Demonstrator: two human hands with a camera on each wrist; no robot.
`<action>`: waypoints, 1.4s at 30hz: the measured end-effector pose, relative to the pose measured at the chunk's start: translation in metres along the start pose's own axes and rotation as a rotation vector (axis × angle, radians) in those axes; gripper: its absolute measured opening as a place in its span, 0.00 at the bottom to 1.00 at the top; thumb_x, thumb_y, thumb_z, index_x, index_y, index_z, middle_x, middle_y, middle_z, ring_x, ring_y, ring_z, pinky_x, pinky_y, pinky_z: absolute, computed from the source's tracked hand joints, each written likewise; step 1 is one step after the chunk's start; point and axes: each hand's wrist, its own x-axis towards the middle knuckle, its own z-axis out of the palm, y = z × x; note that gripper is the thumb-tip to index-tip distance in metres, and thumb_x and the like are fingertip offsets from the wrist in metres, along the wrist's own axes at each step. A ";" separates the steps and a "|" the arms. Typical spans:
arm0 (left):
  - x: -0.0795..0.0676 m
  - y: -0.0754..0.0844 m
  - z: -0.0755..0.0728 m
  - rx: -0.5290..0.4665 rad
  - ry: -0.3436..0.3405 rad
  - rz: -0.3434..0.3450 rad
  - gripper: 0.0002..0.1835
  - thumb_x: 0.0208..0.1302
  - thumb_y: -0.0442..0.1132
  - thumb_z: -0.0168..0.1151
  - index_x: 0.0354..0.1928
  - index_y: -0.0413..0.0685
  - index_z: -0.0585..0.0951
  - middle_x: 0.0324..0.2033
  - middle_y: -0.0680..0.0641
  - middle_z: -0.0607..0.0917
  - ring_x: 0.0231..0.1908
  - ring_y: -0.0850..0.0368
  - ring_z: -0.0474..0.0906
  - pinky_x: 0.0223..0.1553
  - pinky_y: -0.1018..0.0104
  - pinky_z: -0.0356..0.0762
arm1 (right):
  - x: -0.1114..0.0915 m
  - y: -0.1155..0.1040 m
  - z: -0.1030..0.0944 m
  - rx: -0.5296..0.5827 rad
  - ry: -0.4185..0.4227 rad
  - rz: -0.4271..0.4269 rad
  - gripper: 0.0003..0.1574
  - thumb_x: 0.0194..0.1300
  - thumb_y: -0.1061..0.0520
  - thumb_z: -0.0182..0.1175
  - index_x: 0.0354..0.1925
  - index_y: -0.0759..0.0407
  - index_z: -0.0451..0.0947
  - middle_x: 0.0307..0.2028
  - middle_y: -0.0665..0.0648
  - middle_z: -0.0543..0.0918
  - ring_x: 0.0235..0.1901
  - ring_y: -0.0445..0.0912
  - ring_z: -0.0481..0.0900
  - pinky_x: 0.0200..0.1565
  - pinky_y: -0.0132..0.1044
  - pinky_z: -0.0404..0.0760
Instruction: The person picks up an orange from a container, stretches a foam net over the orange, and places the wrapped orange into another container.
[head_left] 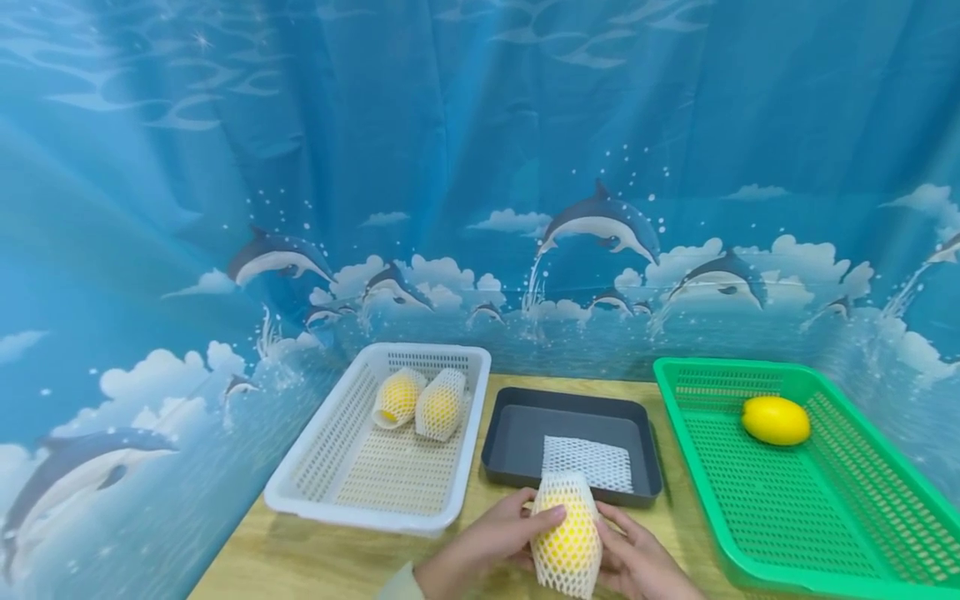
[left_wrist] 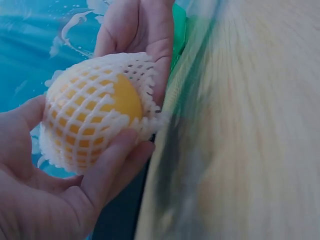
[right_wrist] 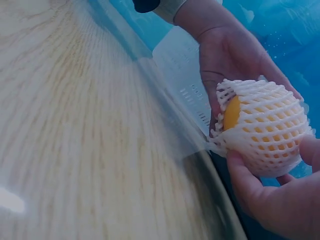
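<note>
A yellow oval fruit in a white foam net sleeve (head_left: 567, 533) is held upright between both hands, over the table's near side. My left hand (head_left: 498, 529) grips it from the left, its thumb across the front of the net. From the other side my right hand (head_left: 637, 557) holds it with curled fingers. Both wrist views show the netted fruit (left_wrist: 90, 120) between the hands, with bare yellow skin at the sleeve's open end. Just behind it, an empty flat foam net (head_left: 588, 462) lies in the dark grey tray (head_left: 517, 417).
At the left stands a white basket (head_left: 281, 496) with two netted yellow fruits (head_left: 440, 406) inside. A green basket (head_left: 720, 521) on the right holds one bare yellow fruit (head_left: 777, 420). A blue dolphin-print curtain (head_left: 480, 167) hangs behind the wooden table (head_left: 247, 554).
</note>
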 end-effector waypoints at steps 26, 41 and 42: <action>0.010 -0.015 -0.006 -0.219 -0.170 0.014 0.30 0.69 0.46 0.58 0.66 0.38 0.66 0.39 0.41 0.86 0.37 0.47 0.85 0.41 0.48 0.84 | -0.004 -0.002 -0.002 0.013 0.040 -0.014 0.38 0.76 0.51 0.48 0.70 0.71 0.46 0.46 0.56 0.83 0.45 0.51 0.83 0.48 0.48 0.82; 0.015 -0.034 -0.024 -0.409 -0.474 0.006 0.31 0.72 0.50 0.51 0.70 0.42 0.63 0.48 0.49 0.83 0.46 0.56 0.80 0.54 0.53 0.78 | -0.006 -0.016 0.023 -0.141 0.205 0.010 0.36 0.71 0.52 0.57 0.63 0.71 0.54 0.43 0.62 0.69 0.40 0.49 0.79 0.45 0.51 0.84; 0.015 -0.033 -0.024 -0.411 -0.473 0.009 0.31 0.71 0.50 0.51 0.70 0.42 0.63 0.48 0.49 0.83 0.47 0.55 0.80 0.54 0.53 0.78 | -0.006 -0.017 0.024 -0.146 0.211 0.008 0.36 0.71 0.52 0.57 0.63 0.71 0.54 0.43 0.62 0.69 0.40 0.49 0.79 0.45 0.51 0.84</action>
